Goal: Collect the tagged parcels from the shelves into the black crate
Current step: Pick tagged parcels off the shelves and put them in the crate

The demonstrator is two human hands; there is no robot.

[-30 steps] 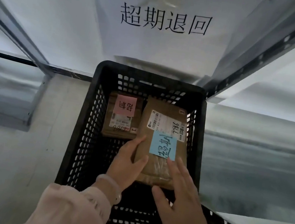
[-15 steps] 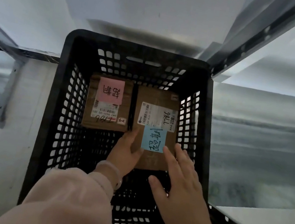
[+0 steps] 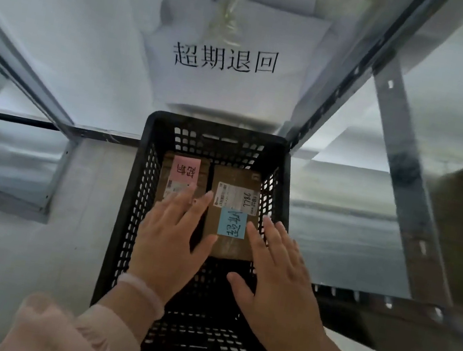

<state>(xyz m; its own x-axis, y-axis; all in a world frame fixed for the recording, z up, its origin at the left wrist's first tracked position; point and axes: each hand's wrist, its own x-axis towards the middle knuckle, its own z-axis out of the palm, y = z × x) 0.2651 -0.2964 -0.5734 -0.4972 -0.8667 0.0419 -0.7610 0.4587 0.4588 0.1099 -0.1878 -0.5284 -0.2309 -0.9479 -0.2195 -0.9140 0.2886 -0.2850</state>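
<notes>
Both hands have lifted off the parcel with the blue tag since half a second ago and now hover above it, flat, fingers spread, gripping nothing. That parcel lies just ahead of the right hand, between the two hands, long axis running away from the person, its far end by the far wall of the black crate. Beyond the left hand fingertips lies the parcel with the pink tag, set beside the first. Under the wrists the near half of the crate floor is bare. Grey metal shelves flank the crate on a pale floor; a white sheet with black characters hangs ahead.
</notes>
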